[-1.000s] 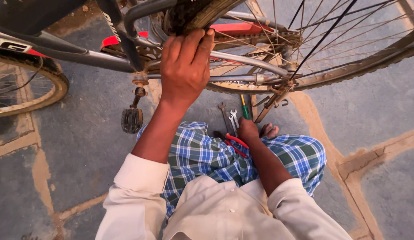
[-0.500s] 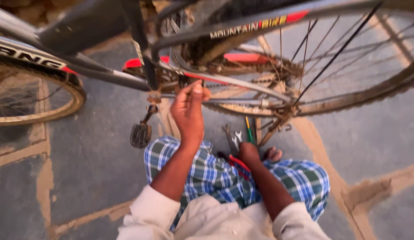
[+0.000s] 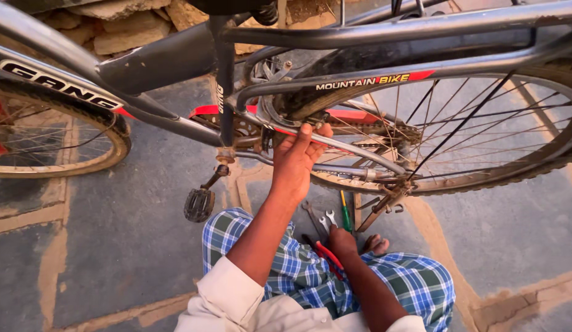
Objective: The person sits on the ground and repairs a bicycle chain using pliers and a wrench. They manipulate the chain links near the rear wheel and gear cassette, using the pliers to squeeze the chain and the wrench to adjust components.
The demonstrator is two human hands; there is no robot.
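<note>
Here, my left hand (image 3: 296,163) up at bicycle (image 3: 335,80), fingers curled over grey chain stay (image 3: 347,147) near crank, gripping it. My right hand (image 3: 342,240) down on floor (image 3: 101,246), among tools just beside rear wheel (image 3: 482,141): spanners (image 3: 326,220), green-handled screwdriver (image 3: 345,212), red-handled pliers (image 3: 327,255). Cannot tell if right hand closed on any tool; it rests over them. Bike standing on kickstand (image 3: 378,209), pedal (image 3: 198,205) hanging low. No part removed yet, as far as visible; work seems at early stage.
</note>
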